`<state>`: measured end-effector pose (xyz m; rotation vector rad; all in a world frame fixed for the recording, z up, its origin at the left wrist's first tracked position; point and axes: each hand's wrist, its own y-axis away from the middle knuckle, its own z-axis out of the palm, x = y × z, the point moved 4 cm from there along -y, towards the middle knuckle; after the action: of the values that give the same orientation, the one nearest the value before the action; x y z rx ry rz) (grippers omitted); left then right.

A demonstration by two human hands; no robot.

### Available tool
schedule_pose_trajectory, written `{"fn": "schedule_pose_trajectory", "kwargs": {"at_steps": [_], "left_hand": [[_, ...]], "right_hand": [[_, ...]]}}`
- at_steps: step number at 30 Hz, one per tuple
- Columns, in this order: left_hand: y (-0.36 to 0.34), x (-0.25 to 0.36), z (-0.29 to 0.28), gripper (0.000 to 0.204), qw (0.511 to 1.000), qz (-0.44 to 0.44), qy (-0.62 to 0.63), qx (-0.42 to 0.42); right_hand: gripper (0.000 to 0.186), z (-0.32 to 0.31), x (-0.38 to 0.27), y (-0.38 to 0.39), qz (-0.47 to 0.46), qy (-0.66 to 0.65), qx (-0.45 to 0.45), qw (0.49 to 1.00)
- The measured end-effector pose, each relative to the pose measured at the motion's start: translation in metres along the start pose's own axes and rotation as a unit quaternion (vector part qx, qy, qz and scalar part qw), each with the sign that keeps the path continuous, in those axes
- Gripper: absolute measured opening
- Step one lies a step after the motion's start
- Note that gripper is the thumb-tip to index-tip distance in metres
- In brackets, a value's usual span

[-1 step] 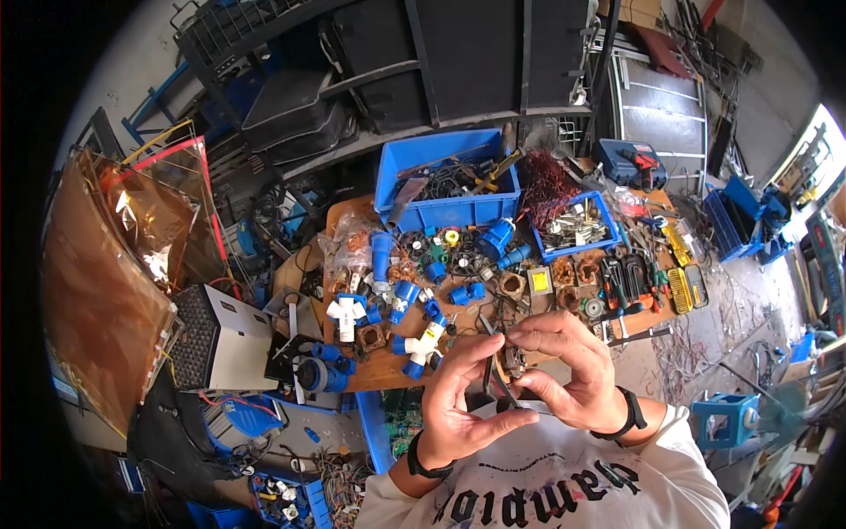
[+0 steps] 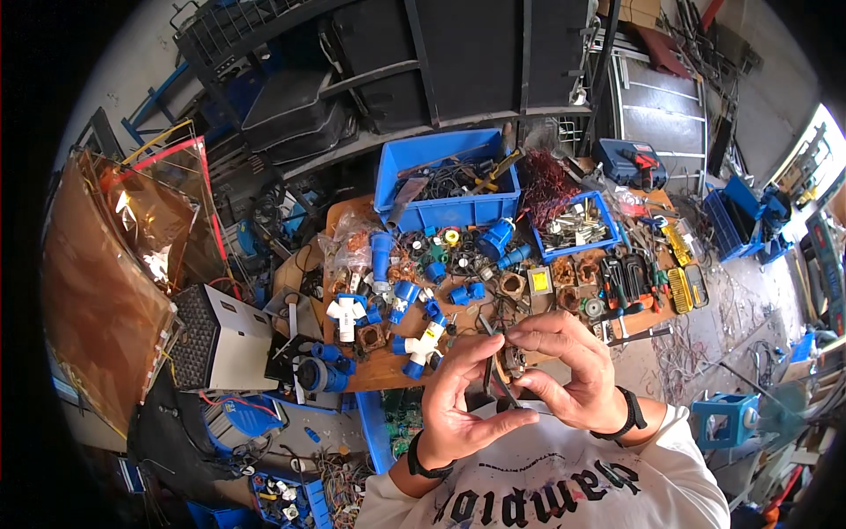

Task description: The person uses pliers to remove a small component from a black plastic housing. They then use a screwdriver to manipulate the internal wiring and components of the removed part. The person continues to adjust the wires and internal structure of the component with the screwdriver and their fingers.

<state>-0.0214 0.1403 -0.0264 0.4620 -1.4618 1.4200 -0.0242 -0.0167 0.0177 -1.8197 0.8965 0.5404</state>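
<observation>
Nearest, before the wooden table's (image 2: 366, 375) near edge, the right hand (image 2: 568, 370) pinches a small metal part (image 2: 515, 360), its long axis pointing roughly tableward. The left hand (image 2: 463, 397) curves beside a slender dark bar (image 2: 504, 389); its grip I cannot tell. Blue-and-white plug connectors (image 2: 425, 342) lie mid-table; a blue crate (image 2: 454, 214) stands at the table's far side.
</observation>
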Motion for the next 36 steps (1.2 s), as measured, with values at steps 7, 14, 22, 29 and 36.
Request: {"fn": "schedule_pose_trajectory", "kwargs": {"at_steps": [7, 14, 22, 29, 36], "left_hand": [[0.002, -0.002, -0.001, 0.079, 0.999, 0.020, -0.039, 0.007], [0.003, -0.003, -0.001, 0.079, 0.999, 0.027, -0.044, 0.015], [0.007, -0.005, 0.000, 0.085, 1.000, -0.015, -0.012, 0.017], [0.011, -0.009, -0.001, 0.099, 0.999, -0.034, -0.034, 0.015], [0.012, -0.010, -0.001, 0.099, 0.999, -0.035, -0.036, 0.014]], "right_hand": [[0.040, -0.002, -0.001, 0.000, 0.002, -0.014, -0.014, 1.000], [0.041, -0.001, -0.001, 0.000, -0.004, -0.014, -0.010, 1.000], [0.041, 0.000, 0.000, 0.001, -0.006, -0.010, -0.016, 1.000], [0.041, 0.001, 0.001, 0.004, 0.004, -0.011, -0.025, 1.000], [0.041, 0.002, 0.002, 0.007, 0.009, -0.013, -0.025, 1.000]]}}
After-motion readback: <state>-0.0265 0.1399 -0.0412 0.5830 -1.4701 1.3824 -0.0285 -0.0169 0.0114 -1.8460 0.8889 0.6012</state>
